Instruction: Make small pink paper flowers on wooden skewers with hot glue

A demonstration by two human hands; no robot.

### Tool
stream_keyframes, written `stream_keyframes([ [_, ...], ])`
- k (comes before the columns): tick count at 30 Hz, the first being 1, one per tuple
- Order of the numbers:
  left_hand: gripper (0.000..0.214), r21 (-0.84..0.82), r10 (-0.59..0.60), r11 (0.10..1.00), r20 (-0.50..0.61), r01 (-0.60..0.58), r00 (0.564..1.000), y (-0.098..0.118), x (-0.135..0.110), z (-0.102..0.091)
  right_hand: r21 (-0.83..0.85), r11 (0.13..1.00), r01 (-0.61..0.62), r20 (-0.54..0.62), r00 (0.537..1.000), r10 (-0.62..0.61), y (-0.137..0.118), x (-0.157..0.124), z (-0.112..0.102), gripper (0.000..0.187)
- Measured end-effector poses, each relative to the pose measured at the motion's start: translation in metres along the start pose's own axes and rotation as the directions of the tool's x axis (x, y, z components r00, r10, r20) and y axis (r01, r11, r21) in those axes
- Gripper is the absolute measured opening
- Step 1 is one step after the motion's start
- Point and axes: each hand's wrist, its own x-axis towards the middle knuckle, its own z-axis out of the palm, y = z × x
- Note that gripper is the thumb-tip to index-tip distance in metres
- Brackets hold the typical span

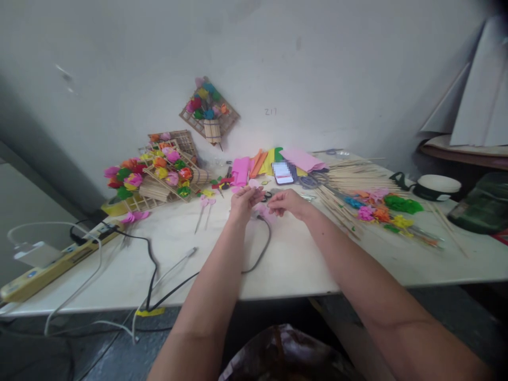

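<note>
Both of my hands meet over the middle of the white table (301,259). My left hand (244,201) is half curled, its fingertips pinched near a small pink paper piece (264,211). My right hand (288,202) is closed, fingers pressed together on the same pink paper piece. What exactly lies between the fingers is too small to make out. A dark cable (262,248) curves on the table just under my hands. Two pink paper flowers on sticks (206,203) lie to the left of my left hand.
Wooden-stick baskets full of paper flowers (159,172) stand at the back left, one hangs on the wall (209,111). Coloured paper sheets (270,159), a phone (283,172), scissors (309,181), bamboo sticks (353,177) and loose flowers (381,211) lie right. A power strip (51,264) with cables is left.
</note>
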Motion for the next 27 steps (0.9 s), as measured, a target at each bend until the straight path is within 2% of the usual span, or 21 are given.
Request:
stream_keyframes([
  [17, 0.011, -0.053, -0.05, 0.997, -0.001, 0.05, 0.999, 0.0008, -0.0016, 0.0025, -0.05, 0.998, -0.037, 0.028, 0.999, 0.038, -0.0017, -0.0019, 0.0008, 0.016],
  [21, 0.01, -0.075, -0.044, 0.996, 0.022, 0.045, 0.999, 0.0003, -0.0013, 0.0018, -0.059, 0.997, -0.04, 0.024, 0.999, 0.042, -0.0021, -0.0022, 0.0012, 0.015],
  [27, 0.012, -0.06, -0.025, 0.998, 0.001, 0.025, 1.0, -0.0005, -0.002, 0.0041, -0.073, 0.996, -0.045, 0.01, 0.999, 0.046, 0.0003, -0.001, 0.0018, 0.013],
])
